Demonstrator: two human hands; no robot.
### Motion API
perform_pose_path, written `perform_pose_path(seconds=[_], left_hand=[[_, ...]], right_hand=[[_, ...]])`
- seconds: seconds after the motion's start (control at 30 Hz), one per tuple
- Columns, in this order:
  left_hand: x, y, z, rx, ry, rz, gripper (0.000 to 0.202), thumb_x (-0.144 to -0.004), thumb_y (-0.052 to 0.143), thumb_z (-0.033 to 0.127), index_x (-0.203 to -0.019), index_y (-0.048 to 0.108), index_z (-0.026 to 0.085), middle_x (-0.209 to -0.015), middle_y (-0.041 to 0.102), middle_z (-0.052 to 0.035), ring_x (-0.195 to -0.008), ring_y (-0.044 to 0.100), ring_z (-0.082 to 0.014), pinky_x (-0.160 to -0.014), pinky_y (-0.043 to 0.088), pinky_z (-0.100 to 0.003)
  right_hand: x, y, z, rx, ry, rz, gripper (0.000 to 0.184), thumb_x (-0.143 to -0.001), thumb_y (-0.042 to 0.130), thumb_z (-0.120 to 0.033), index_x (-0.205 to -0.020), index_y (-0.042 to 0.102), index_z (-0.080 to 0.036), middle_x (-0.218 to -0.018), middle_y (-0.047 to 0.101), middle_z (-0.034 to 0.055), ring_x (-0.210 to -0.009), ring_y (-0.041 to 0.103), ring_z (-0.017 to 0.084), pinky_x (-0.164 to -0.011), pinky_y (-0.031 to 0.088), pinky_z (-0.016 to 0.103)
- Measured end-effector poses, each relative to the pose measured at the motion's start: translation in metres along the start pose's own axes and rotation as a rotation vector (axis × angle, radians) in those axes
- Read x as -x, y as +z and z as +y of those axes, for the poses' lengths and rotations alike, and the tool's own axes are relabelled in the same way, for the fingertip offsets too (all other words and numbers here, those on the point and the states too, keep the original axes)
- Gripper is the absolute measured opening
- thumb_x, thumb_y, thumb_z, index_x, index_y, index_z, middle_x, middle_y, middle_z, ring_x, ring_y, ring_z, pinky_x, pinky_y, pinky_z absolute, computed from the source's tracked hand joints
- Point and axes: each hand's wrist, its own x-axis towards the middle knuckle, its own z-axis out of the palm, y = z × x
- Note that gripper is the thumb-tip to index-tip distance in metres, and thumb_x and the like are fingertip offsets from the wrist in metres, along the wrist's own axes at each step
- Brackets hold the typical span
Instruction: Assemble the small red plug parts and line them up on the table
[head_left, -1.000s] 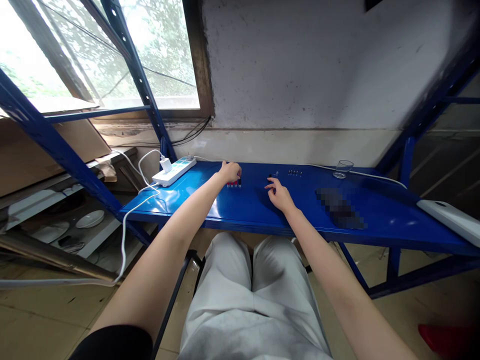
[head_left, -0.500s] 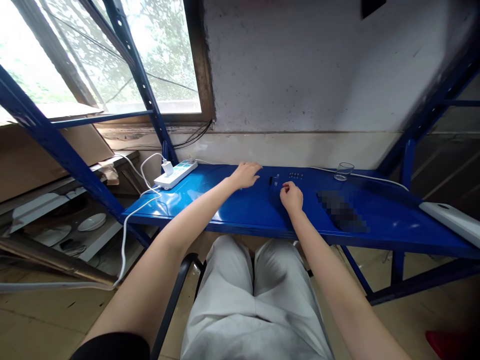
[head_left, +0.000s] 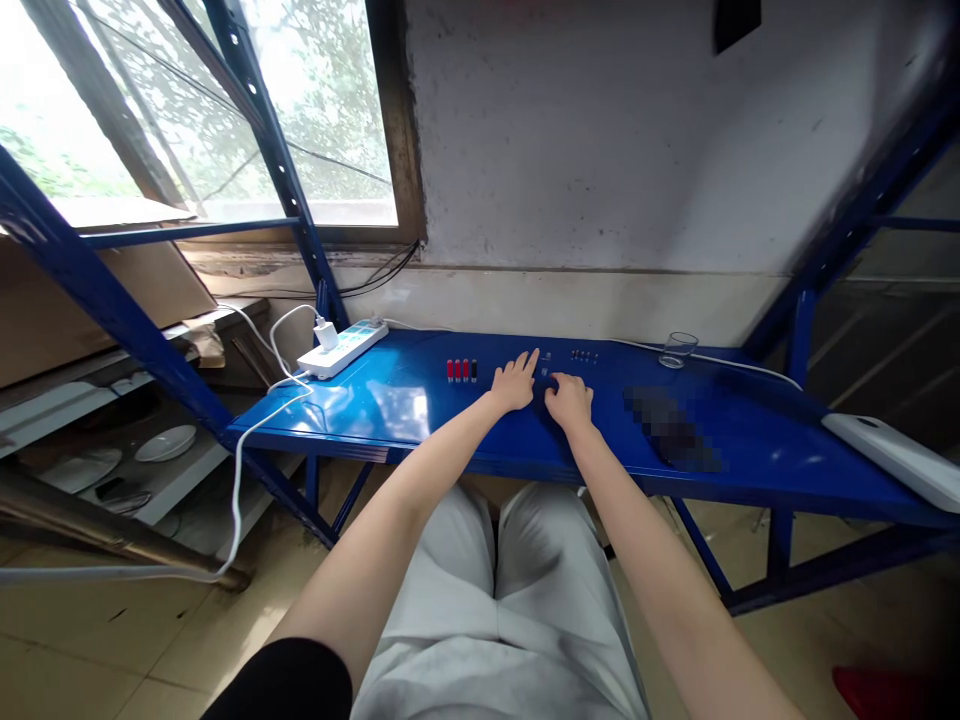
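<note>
My left hand (head_left: 516,383) is over the middle of the blue table (head_left: 600,435), its fingers stretched forward and apart. To its left, several small red tubes (head_left: 457,370) and a black tube (head_left: 474,371) stand in a row, with clear ends. My right hand (head_left: 570,400) is close beside it, fingers curled in; whether anything is between them is hidden. A tiny clear piece (head_left: 544,371) lies between the two hands, another clear piece (head_left: 548,356) just beyond. Several small metallic pieces (head_left: 584,356) form a row behind my right hand.
A white power strip (head_left: 345,350) with a plug and cable lies at the table's left end. A clear glass (head_left: 678,350) stands at the back right. A dark blurred object (head_left: 671,428) lies right of my hands, and a white device (head_left: 892,455) sits at the right edge.
My left hand has moved right and nearer to me, uncovering the row of red and black tubes. A black piece that lay between the hands is now out of sight. My right hand stays nearly in place.
</note>
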Motion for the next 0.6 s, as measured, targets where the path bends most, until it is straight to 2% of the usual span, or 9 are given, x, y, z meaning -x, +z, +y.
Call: perform_pose_path(seconds=[0.2,0.37,0.47,0.6], left_hand=[[-0.008,0.011,0.005,-0.021,-0.02,-0.031,0.057,-0.085,0.028,0.022,-0.141,0.02,0.021,-0.145,0.026,-0.011,-0.124,0.035,-0.0315,-0.096,0.031,-0.051],[-0.01,0.008,0.009,0.041,-0.022,0.089,0.049,-0.082,0.03,0.012,-0.13,0.036,0.02,-0.135,0.042,-0.0108,-0.116,0.044,-0.0253,-0.091,0.036,-0.043],[-0.014,0.008,0.009,0.1,-0.063,0.148,0.039,-0.082,0.032,0.011,-0.118,0.044,0.02,-0.122,0.052,-0.0108,-0.109,0.05,-0.0239,-0.085,0.038,-0.041],[-0.022,0.011,0.009,0.18,-0.137,0.212,0.023,-0.083,0.038,0.013,-0.102,0.05,0.019,-0.109,0.058,-0.0095,-0.1,0.054,-0.0225,-0.081,0.038,-0.037]], right_hand=[[0.0,-0.001,-0.002,0.04,-0.019,-0.053,0.039,-0.076,0.041,-0.014,-0.111,0.057,-0.016,-0.117,0.058,0.0146,-0.113,0.045,0.03,-0.089,0.035,0.048],[0.001,-0.002,-0.003,0.049,-0.015,-0.074,0.039,-0.076,0.04,-0.014,-0.112,0.057,-0.014,-0.117,0.057,0.0159,-0.111,0.045,0.03,-0.088,0.035,0.049],[0.001,-0.003,-0.004,0.053,-0.017,-0.086,0.039,-0.076,0.04,-0.015,-0.111,0.057,-0.015,-0.116,0.057,0.0156,-0.111,0.045,0.03,-0.088,0.035,0.048],[0.001,-0.004,-0.005,0.065,-0.012,-0.107,0.038,-0.077,0.039,-0.016,-0.112,0.056,-0.016,-0.117,0.056,0.0144,-0.113,0.043,0.029,-0.088,0.033,0.046]])
